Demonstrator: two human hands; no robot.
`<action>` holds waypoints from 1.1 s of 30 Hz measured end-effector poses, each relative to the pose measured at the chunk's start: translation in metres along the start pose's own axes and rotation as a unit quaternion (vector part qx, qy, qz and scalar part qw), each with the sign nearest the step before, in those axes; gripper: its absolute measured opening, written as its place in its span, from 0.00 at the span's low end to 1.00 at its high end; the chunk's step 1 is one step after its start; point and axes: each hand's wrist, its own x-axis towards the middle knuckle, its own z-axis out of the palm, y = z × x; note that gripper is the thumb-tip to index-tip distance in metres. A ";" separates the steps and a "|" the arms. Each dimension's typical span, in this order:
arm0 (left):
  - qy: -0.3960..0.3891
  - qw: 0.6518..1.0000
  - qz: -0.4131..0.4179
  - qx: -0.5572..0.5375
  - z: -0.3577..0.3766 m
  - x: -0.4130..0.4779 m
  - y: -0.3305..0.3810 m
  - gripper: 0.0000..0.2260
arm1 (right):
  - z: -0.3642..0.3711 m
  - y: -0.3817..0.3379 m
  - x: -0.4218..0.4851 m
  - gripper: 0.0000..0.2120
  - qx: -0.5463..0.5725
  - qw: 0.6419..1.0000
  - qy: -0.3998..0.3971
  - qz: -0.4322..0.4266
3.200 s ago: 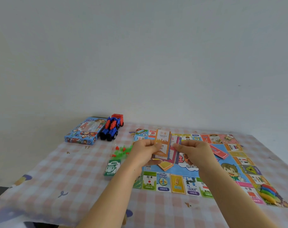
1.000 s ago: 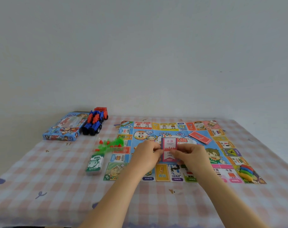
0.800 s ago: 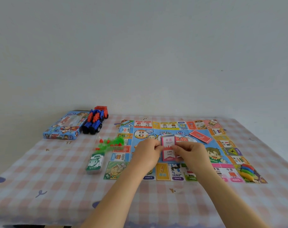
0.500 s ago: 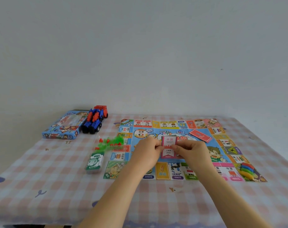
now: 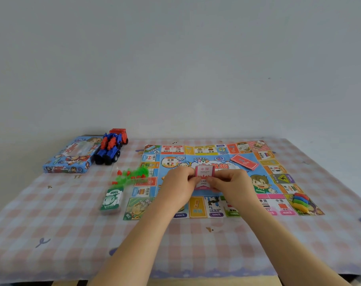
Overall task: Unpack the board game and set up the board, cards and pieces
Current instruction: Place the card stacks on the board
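Note:
The colourful game board (image 5: pixel 220 153) lies flat on the checked tablecloth. Over its middle, my left hand (image 5: pixel 178 185) and my right hand (image 5: pixel 233 184) hold a stack of pink-faced cards (image 5: pixel 204 175) between them, fingertips pinching its two sides. A red card deck (image 5: pixel 244 162) lies on the board's far right part. Coloured pawns (image 5: pixel 299 200) sit on the near right corner. A pile of green and red plastic houses (image 5: pixel 132 176) lies just left of the board, with a green wad of play money (image 5: pixel 112 201) in front of it.
The blue game box (image 5: pixel 71 156) rests at the far left of the table, with a blue and red toy truck (image 5: pixel 111 148) beside it. The tablecloth (image 5: pixel 51 228) hangs over the near table edge. A plain wall stands behind.
The orange card that stood up between my hands 3 seconds ago is gone; a pink-faced stack sits there. Over the last second both hands have kept the stack nearly still.

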 end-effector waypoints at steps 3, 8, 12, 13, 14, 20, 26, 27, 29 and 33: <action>-0.006 1.000 -0.004 -0.006 0.001 0.001 0.000 0.11 | 0.002 0.000 -0.001 0.09 -0.005 1.000 -0.001 -0.002; -0.022 1.000 -0.010 -0.008 0.002 0.000 0.000 0.11 | 0.001 0.000 -0.004 0.09 0.007 1.000 0.000 0.005; -0.045 0.982 -0.072 -0.168 -0.001 0.004 0.002 0.10 | -0.006 -0.002 -0.004 0.08 0.054 0.997 0.051 0.007; -0.058 0.971 -0.094 -0.213 -0.002 0.005 0.003 0.10 | -0.007 -0.003 -0.004 0.07 0.059 0.997 0.058 0.009; -0.068 0.962 -0.109 -0.241 -0.003 0.005 0.005 0.11 | -0.008 -0.003 -0.004 0.07 0.064 0.996 0.064 0.012; -0.084 0.954 -0.121 -0.260 -0.003 0.003 0.012 0.11 | -0.015 -0.006 -0.008 0.04 0.088 0.993 0.076 0.037; -0.079 0.932 -0.149 -0.321 -0.002 0.000 0.014 0.09 | -0.023 -0.006 -0.011 0.02 0.101 0.991 0.065 0.055; -0.080 0.928 -0.154 -0.329 -0.001 -0.001 0.014 0.08 | -0.024 -0.006 -0.012 0.02 0.100 0.991 0.064 0.058; -0.080 0.920 -0.162 -0.349 -0.001 -0.002 0.014 0.06 | -0.028 -0.005 -0.012 0.02 0.108 0.989 0.077 0.061; -0.061 0.912 -0.174 -0.367 0.000 -0.002 0.013 0.04 | -0.032 -0.007 -0.014 0.02 0.138 0.982 0.110 0.066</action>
